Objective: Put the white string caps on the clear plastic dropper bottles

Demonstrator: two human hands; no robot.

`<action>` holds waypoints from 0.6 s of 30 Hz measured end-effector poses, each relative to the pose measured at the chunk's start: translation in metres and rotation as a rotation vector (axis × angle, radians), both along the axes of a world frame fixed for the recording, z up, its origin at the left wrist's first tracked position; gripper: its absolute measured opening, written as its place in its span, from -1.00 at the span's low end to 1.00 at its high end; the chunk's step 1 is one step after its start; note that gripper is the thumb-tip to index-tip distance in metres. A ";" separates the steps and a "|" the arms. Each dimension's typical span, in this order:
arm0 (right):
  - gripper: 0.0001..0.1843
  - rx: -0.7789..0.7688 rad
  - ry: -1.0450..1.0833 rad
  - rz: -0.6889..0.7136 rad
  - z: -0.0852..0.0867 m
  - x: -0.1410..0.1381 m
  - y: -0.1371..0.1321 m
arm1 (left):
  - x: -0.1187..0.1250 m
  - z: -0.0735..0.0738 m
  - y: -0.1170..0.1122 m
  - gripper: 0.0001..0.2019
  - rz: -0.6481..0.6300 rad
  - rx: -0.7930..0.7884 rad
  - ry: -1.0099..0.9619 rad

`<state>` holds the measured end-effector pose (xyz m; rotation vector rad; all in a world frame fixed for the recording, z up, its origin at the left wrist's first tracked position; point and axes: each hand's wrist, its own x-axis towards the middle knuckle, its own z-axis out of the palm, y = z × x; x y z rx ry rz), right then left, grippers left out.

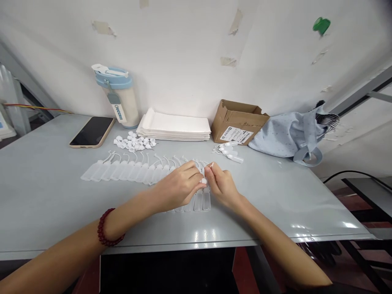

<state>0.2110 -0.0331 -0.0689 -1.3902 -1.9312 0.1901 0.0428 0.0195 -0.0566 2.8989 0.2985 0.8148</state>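
Note:
A long row of small clear plastic bottles with thin white tips lies across the grey table. My left hand rests curled over the right end of the row, fingers closed on one bottle's neck. My right hand pinches a small white cap against that same bottle top. A few bottles stick out below my hands. A pile of loose white caps sits behind the row.
Behind stand a blue-lidded tumbler, a phone, a stack of white sheets, an open cardboard box, a few capped bottles and a pale blue cloth bag. The wall is close behind.

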 end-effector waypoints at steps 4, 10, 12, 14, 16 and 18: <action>-0.74 -0.071 0.068 -0.004 0.003 0.000 0.000 | 0.000 0.000 0.002 -0.72 -0.002 0.052 -0.008; -0.77 -0.027 0.114 -0.009 0.003 0.000 0.001 | -0.003 0.008 0.002 -0.78 0.036 -0.428 -0.070; -0.78 0.003 0.097 -0.011 0.001 0.001 0.001 | -0.003 0.009 0.000 -0.70 0.086 -0.487 -0.026; -0.79 0.019 0.091 -0.004 0.001 0.000 0.001 | -0.002 0.009 -0.002 -0.67 0.130 -0.514 -0.002; -0.79 0.016 0.100 0.002 0.001 0.000 0.000 | -0.001 0.009 -0.004 -0.68 0.145 -0.533 -0.007; -0.78 -0.005 0.121 0.004 0.003 -0.002 -0.001 | -0.001 0.009 -0.005 -0.71 0.112 -0.534 -0.036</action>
